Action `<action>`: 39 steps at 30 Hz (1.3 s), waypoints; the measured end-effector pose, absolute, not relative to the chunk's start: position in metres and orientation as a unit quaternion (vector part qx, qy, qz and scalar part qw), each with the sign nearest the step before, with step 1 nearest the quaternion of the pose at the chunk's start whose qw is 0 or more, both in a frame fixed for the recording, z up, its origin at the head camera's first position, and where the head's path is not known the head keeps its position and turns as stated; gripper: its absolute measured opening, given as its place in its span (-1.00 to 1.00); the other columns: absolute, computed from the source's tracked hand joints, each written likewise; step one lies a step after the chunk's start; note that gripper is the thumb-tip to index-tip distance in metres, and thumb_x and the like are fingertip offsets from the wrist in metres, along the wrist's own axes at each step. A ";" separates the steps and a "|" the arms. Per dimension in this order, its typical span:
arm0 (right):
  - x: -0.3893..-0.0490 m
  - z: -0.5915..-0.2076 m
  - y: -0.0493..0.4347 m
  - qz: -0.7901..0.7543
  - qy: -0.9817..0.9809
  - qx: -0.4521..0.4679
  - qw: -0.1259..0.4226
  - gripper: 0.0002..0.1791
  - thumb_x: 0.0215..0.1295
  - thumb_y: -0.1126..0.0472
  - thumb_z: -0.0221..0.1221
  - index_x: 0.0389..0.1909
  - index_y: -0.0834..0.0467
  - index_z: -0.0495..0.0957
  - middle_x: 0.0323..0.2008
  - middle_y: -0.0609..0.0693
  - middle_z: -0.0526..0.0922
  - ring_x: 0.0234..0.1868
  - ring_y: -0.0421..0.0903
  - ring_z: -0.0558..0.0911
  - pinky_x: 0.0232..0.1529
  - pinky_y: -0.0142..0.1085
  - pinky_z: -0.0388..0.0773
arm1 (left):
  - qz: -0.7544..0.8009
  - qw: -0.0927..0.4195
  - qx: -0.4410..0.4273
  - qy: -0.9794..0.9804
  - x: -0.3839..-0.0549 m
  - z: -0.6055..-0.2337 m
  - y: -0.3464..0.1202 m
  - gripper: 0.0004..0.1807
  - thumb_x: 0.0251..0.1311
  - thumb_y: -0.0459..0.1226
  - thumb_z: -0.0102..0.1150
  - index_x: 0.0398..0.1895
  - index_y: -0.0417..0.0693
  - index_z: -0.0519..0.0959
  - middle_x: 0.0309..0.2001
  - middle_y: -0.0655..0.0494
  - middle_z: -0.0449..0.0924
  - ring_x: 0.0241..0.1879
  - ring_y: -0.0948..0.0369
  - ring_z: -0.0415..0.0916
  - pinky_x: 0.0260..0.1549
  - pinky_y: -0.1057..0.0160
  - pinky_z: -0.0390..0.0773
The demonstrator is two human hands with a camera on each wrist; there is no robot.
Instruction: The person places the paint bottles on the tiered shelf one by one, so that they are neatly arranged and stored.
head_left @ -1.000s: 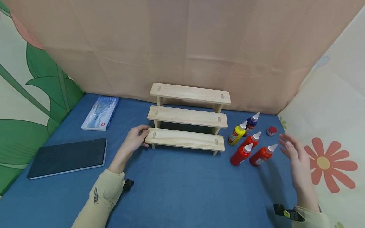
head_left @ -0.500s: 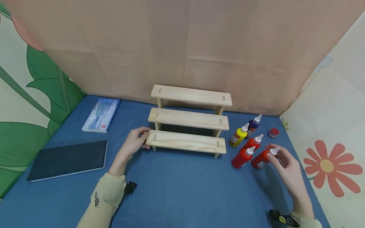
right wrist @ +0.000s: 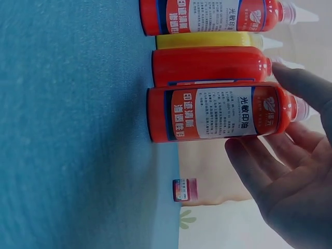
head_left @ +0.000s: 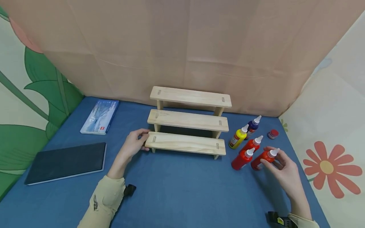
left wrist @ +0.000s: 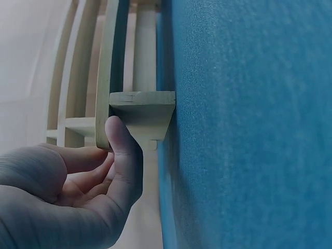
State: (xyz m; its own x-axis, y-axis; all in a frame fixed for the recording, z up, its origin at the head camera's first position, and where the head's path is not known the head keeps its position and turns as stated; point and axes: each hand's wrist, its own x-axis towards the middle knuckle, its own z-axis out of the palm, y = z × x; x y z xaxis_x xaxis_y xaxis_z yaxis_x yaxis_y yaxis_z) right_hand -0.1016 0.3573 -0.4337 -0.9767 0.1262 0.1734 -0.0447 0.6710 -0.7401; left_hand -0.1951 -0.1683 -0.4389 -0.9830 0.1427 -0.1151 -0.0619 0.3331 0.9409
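Note:
A three-step wooden display stand [head_left: 186,144] rises toward the back of the table. My left hand [head_left: 133,143] pinches the left end of its lowest board [left wrist: 102,104], thumb on one face and fingertips on the other. At the right, my right hand [head_left: 285,171] has its thumb and fingers around the upper part of a red ink bottle [right wrist: 218,111], which stands upright with a white nozzle. Close beside it are two more red bottles, the front one [head_left: 240,160] and the rear one [head_left: 251,145]. Behind them stand a yellow bottle [head_left: 238,137] and a dark blue bottle [head_left: 253,125].
A small red-lidded jar [head_left: 273,134] lies behind the right hand. On the left are a blue-and-white box [head_left: 99,117] and a dark flat notebook [head_left: 67,161]. A blue cloth [head_left: 182,190] covers the table, with a beige curtain [head_left: 182,47] behind.
My right hand has come in from the right and closed its thumb and fingers around the front-right red ink bottle. The left hand keeps its hold on the stand.

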 end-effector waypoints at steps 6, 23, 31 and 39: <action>-0.100 -0.437 0.360 0.399 -0.912 -0.022 0.097 -0.32 0.42 0.18 0.45 0.47 0.26 0.44 0.29 0.28 0.59 0.07 -0.59 0.43 -0.06 -0.75 0.46 | 0.571 0.087 0.023 0.816 -0.194 -0.442 -0.166 -0.55 0.70 -0.37 -0.08 0.47 -0.51 0.38 0.24 -0.47 0.41 -0.21 -0.03 0.67 -0.33 0.11 0.83; -0.100 -0.442 0.358 0.397 -0.908 -0.055 0.122 -0.37 0.41 0.18 0.46 0.40 0.27 0.49 0.23 0.31 0.60 0.03 -0.60 0.42 -0.11 -0.76 0.50 | 0.558 0.077 0.026 0.826 -0.199 -0.437 -0.163 -0.57 0.69 -0.40 -0.09 0.45 -0.50 0.41 0.14 -0.44 0.48 -0.17 -0.14 0.70 -0.32 0.07 0.83; -0.099 -0.442 0.355 0.392 -0.908 -0.078 0.124 -0.39 0.41 0.14 0.47 0.37 0.25 0.52 0.21 0.29 0.62 0.00 -0.59 0.44 -0.12 -0.77 0.48 | 0.558 0.076 0.030 0.826 -0.198 -0.440 -0.165 -0.58 0.69 -0.40 -0.08 0.44 -0.50 0.42 0.16 -0.46 0.47 -0.19 -0.15 0.71 -0.34 0.08 0.83; -0.103 -0.442 0.354 0.391 -0.909 -0.080 0.118 -0.38 0.41 0.12 0.47 0.39 0.24 0.52 0.23 0.28 0.62 0.02 -0.55 0.46 -0.13 -0.77 0.49 | 0.561 0.075 0.028 0.824 -0.197 -0.439 -0.168 -0.58 0.68 -0.41 -0.08 0.44 -0.51 0.42 0.12 -0.44 0.48 -0.12 -0.21 0.68 -0.32 0.06 0.83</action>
State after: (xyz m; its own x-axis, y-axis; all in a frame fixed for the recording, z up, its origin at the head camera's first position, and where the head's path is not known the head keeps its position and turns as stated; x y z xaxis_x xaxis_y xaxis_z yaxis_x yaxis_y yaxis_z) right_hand -0.1032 0.3544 -0.4417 -0.9593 0.2384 0.1515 0.0539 0.6809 -0.7303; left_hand -0.1968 -0.1683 -0.4386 -0.9872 0.1297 -0.0931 -0.0390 0.3698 0.9283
